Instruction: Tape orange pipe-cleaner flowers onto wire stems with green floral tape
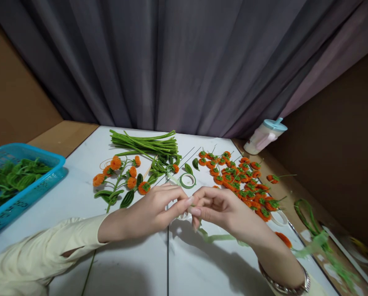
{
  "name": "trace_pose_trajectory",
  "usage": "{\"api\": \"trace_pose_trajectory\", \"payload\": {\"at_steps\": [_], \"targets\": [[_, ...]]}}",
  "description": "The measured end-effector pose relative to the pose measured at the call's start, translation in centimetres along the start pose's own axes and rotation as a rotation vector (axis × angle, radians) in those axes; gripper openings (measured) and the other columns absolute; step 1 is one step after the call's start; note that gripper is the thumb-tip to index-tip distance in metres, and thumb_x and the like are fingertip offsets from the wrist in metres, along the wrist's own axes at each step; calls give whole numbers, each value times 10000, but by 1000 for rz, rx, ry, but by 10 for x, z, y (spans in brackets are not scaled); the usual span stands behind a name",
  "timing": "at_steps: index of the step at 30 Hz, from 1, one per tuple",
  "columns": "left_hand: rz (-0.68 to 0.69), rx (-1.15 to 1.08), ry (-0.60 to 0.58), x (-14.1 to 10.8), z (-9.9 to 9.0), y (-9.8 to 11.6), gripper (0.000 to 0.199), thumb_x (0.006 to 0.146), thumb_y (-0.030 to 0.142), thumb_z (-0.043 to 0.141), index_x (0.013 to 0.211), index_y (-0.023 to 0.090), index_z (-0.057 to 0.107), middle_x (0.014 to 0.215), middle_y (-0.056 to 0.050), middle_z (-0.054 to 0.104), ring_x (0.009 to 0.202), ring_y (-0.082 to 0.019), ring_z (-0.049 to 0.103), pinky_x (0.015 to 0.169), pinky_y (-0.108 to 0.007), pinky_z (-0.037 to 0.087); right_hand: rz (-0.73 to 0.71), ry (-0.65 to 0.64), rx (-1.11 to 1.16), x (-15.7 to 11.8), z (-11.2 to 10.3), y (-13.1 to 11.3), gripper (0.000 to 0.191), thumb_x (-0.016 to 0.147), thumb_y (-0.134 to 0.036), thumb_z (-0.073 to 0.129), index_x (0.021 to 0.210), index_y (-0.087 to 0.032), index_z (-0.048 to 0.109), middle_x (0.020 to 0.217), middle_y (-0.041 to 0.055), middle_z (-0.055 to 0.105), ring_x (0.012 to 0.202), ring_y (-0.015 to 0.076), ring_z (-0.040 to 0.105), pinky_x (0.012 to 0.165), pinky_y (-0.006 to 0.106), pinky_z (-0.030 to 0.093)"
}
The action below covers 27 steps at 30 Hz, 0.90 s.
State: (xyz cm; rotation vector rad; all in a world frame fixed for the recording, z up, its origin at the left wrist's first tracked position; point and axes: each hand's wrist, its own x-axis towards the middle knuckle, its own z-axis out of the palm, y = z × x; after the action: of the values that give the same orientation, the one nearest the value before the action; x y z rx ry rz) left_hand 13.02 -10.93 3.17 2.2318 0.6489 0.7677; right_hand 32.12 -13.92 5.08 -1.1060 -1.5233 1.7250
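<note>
My left hand and my right hand meet over the middle of the table, fingertips pinched together. A small bit of green shows between the thumbs, mostly hidden by the fingers. From beneath my right hand trails a pale green strip of floral tape. Just beyond the fingers lies a roll of green floral tape. On the left, a green stem bears orange pipe-cleaner pumpkins and dark green leaves. Many loose orange pumpkins with green tops and thin wire stems are spread on the right.
A bundle of green pipe-cleaner stems lies at the back. The blue basket at left holds green leaves. A lidded cup stands back right. Green scraps and a white ring lie at right. A grey curtain hangs behind.
</note>
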Motion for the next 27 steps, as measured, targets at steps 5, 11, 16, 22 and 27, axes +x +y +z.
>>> {"api": "trace_pose_trajectory", "payload": {"at_steps": [5, 11, 16, 22, 27], "targets": [[259, 276, 76, 0, 5, -8, 238, 948, 159, 377, 771, 141, 535, 721, -30, 602, 686, -133, 527, 678, -259, 428, 64, -19, 63, 1, -2, 2, 252, 789, -380, 697, 799, -141, 617, 614, 2, 643, 593, 107, 572, 629, 245, 417], [517, 728, 117, 0, 8, -20, 216, 917, 108, 395, 731, 144, 498, 665, -50, 562, 640, -165, 490, 594, -306, 407, 72, 12, 17, 4, -1, 1, 268, 788, -394, 686, 802, -130, 644, 617, 11, 642, 620, 119, 578, 674, 257, 436], [632, 946, 134, 0, 9, -23, 223, 906, 95, 402, 702, 155, 467, 613, -27, 509, 578, -167, 466, 554, -326, 377, 42, 86, -105, 7, 2, 5, 200, 842, -321, 608, 783, -137, 657, 579, -3, 617, 586, 114, 548, 607, 230, 419], [666, 1053, 112, 0, 10, -27, 187, 858, 80, 481, 685, 151, 468, 613, -19, 483, 559, -169, 457, 535, -338, 350, -18, 237, -373, 4, 14, 5, 131, 835, -132, 519, 762, -141, 627, 562, -18, 612, 556, 109, 532, 571, 209, 398], [664, 1060, 117, -1, 14, -31, 166, 848, 81, 495, 696, 146, 475, 623, -22, 485, 567, -173, 460, 540, -343, 351, -92, 317, -554, 5, 21, 6, 164, 819, -91, 500, 734, -137, 632, 571, -9, 607, 566, 120, 543, 554, 208, 386]]}}
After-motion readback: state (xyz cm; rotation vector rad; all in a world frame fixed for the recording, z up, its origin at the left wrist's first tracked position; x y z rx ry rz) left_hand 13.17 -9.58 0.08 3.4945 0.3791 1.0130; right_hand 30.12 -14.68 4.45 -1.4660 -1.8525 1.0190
